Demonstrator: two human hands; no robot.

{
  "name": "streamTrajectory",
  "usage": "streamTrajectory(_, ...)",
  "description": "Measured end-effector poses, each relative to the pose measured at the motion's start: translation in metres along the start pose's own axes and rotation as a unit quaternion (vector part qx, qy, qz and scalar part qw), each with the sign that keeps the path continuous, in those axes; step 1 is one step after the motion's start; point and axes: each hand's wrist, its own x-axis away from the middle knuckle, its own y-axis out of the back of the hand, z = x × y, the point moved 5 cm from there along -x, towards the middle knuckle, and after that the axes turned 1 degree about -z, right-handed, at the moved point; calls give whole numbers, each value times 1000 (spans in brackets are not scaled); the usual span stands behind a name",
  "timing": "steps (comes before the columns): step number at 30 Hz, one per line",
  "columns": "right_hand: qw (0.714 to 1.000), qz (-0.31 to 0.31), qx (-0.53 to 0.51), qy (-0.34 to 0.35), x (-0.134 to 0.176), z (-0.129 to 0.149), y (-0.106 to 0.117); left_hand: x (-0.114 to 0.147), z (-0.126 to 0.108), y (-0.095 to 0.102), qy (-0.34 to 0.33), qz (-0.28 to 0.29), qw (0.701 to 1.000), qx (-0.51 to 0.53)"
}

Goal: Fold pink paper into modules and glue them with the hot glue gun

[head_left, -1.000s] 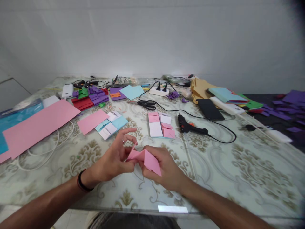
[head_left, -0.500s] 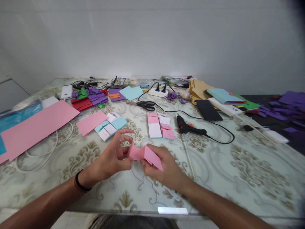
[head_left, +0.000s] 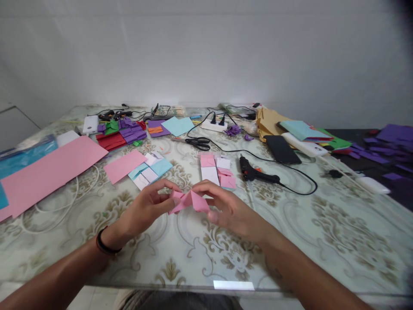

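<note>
Between both hands, above the table, is a folded piece of pink paper with raised creases. My left hand pinches its left end between thumb and fingers. My right hand is closed around the right end, fingertips on the top edge and thumb at the side; the thumb is slightly blurred. Beyond the left hand lie a flat pink sheet and a folded blue-and-white paper block. A folded pink-and-white paper block lies just past the right hand.
At right rests a black glue gun with its cord looping over the table. Black scissors, a white power strip and a dark phone lie farther back. Large pink sheets and a white cable occupy the left.
My right hand has shifted its hold from the paper's lower right to its upper edge and right end. The paper has turned and risen slightly; its right flap points less downward.
</note>
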Motion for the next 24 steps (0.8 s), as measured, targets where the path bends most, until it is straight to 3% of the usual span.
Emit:
streamTrajectory(6, 993, -37, 85, 70, 0, 3, 4, 1, -1, 3, -9, -24, 999, -34)
streamTrajectory(10, 973, -110, 166, 115, 1, 5, 5, 1, -3, 6, -19, -53, 997, -62)
streamTrajectory(14, 956, -156, 189, 163, 3, 8, 8, 2, -7, 4, -72, -32, 989, -126)
streamTrajectory(18, 957, -166, 180, 155, 2, 8, 11, 9, -23, 2, -225, -56, 934, -273)
streamTrajectory(24, 982, -135, 107, 78, 0, 3, 12, 19, -37, -10, -302, 24, 875, -377)
